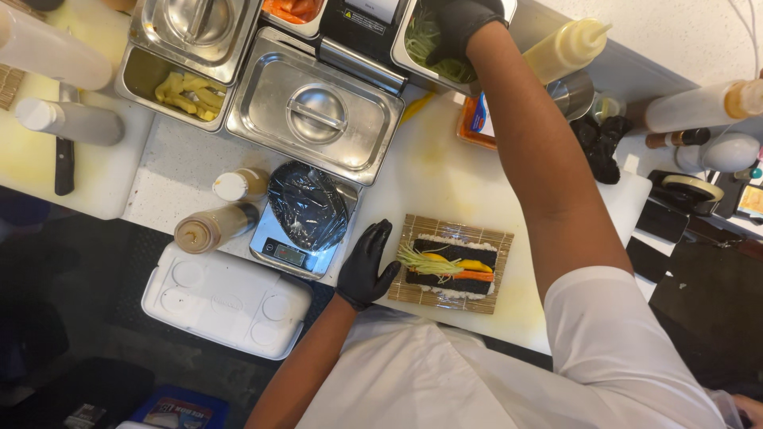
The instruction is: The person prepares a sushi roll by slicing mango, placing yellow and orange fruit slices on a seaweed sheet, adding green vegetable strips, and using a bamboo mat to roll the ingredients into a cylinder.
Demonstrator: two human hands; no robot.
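My gloved left hand lies flat, fingers apart, beside the ribbed bamboo mat: dark seaweed, white rice, bright strips. My right hand closes on green shreds in a steel pan.

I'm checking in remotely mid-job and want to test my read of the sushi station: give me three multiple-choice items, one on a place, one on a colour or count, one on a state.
1. Where is the right hand?
A. In the steel pan of green shreds
B. On the scale
C. On the knife

2. What colour are the gloves?
A. White
B. Blue
C. Black

3. In what state is the bamboo mat?
A. Rolled shut
B. Flat, with open nori, rice and fillings
C. Bare

Answers: 1 A, the gloved hand reaches into that pan at the back. 2 C, both hands wear black; the left hand rests at the mat's edge. 3 B, green, yellow and orange strips lie uncovered on the nori.
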